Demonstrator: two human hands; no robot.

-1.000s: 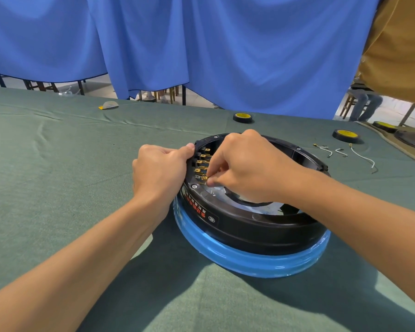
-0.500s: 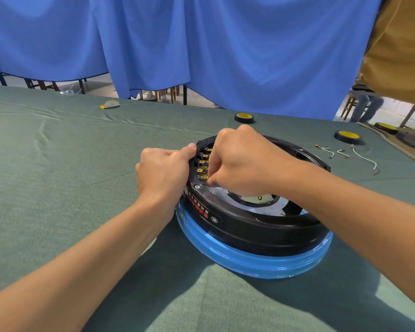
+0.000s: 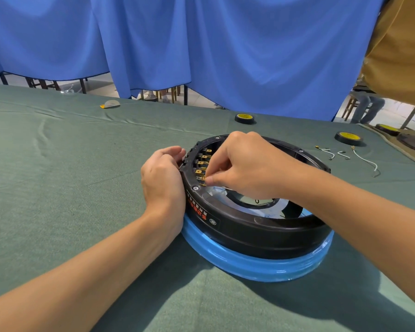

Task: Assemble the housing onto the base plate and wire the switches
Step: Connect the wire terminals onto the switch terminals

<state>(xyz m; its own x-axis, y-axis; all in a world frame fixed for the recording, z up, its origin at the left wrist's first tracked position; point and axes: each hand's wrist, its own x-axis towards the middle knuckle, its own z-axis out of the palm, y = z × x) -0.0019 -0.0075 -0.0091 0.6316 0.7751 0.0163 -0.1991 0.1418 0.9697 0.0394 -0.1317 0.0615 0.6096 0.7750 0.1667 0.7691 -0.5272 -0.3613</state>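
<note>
A black ring-shaped housing (image 3: 244, 233) sits on a round blue base plate (image 3: 261, 264) on the green table. Brass switch terminals (image 3: 201, 164) line the housing's inner left wall. My left hand (image 3: 162, 180) grips the housing's outer left rim, fingers curled over the edge. My right hand (image 3: 247, 166) reaches inside the ring and pinches a small wire connector (image 3: 204, 179) against the lowest terminal. The wire itself is mostly hidden under my hand.
Loose white wires (image 3: 364, 159) lie to the right of the housing. Two yellow-and-black tape rolls (image 3: 244, 118) (image 3: 348, 138) stand behind. A small scrap (image 3: 109, 104) lies far left. A person in a tan shirt (image 3: 403, 44) stands at the upper right. Blue curtains hang behind.
My right hand has shifted slightly along the terminals, its fingertips now at the lowest one. My left hand keeps its hold on the rim.
</note>
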